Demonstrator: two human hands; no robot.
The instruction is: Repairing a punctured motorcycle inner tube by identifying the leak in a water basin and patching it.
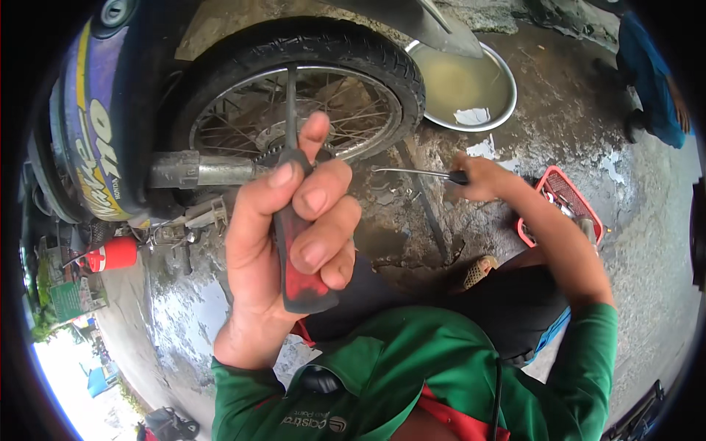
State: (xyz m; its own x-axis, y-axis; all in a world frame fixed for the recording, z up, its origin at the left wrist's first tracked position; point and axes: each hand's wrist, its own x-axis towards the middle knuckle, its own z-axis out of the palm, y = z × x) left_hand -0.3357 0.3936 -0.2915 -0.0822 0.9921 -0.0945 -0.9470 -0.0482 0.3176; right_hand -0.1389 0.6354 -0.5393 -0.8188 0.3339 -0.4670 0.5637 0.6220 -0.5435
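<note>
My left hand [294, 228] is wrapped around the red and black handle of a screwdriver [292, 110]. Its dark shaft points away from me, and the end overlaps the near edge of the rim and tyre; whether it touches them I cannot tell. The motorcycle wheel [213, 55] has a black tyre and wire spokes. To the right, my right hand [482, 178] grips a slim metal tool [419, 172] by its black handle. That tool's bright shaft points left, with a small bent tip held apart from the wheel.
Behind the wheel stands a round metal basin [510, 110] of murky water. A red plastic basket [555, 176] of tools sits beside my right forearm. The motorcycle's purple body panel [81, 125] and fork [213, 170] are at left. A person in blue [651, 81] is at far right.
</note>
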